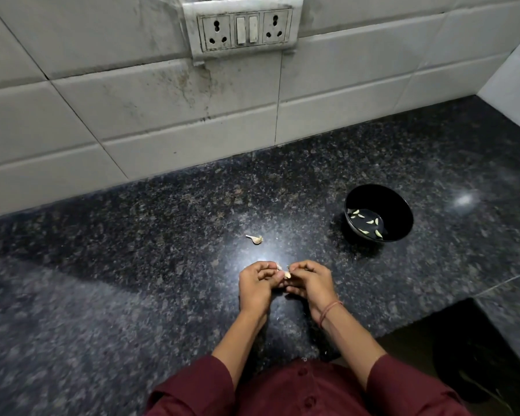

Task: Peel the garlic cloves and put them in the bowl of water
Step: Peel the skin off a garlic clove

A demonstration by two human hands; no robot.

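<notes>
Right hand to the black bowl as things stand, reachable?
Probably yes. The right hand grips a garlic clove together with the left hand; bare countertop lies between it and the black bowl, nothing in the way.

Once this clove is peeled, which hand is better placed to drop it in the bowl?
The right hand. Both pinch the clove, but the bowl stands ahead and to the right; the left hand would likely have to cross over.
</notes>
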